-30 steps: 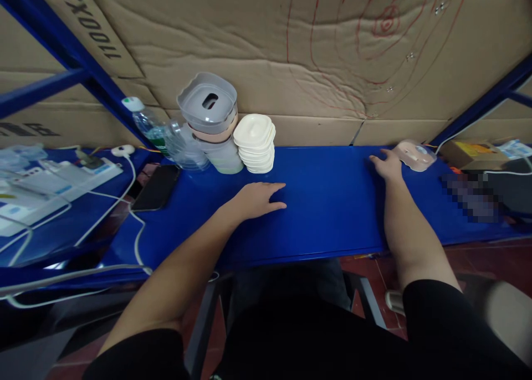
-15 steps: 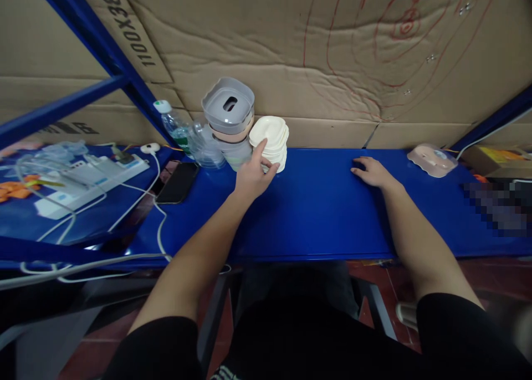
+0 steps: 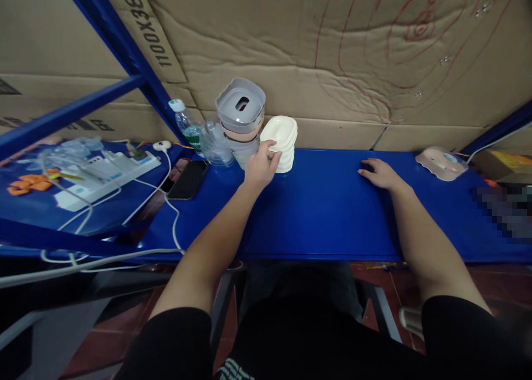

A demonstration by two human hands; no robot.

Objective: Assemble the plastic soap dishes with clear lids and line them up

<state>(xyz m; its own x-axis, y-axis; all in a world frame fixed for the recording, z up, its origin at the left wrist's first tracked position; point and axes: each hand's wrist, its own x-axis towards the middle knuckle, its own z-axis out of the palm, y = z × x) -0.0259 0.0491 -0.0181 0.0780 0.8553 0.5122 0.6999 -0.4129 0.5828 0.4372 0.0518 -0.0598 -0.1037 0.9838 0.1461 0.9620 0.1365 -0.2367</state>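
Observation:
A stack of cream-coloured, rounded-square shallow dishes (image 3: pixel 279 129) stands on the blue table. My left hand (image 3: pixel 261 167) is at the stack's near left side, fingers curled and pinching the edge of the upper dishes; how many are in the grip is hidden. Directly left of it rises a taller stack of grey and pink plastic parts (image 3: pixel 240 106), the top grey one having an oval slot. My right hand (image 3: pixel 379 173) rests on the table with fingers apart, holding nothing.
Left of the stacks are clear plastic cups (image 3: pixel 216 144), a water bottle (image 3: pixel 188 126) and a black phone (image 3: pixel 188 179). Cables run from a white power strip (image 3: pixel 108 180). A pink part (image 3: pixel 441 163) lies at the far right. Cardboard (image 3: pixel 249 36) walls the back.
My left hand's fingers have drawn in from the top of the cream stack to its near edge. The view has shifted slightly; my right hand stays resting on the table.

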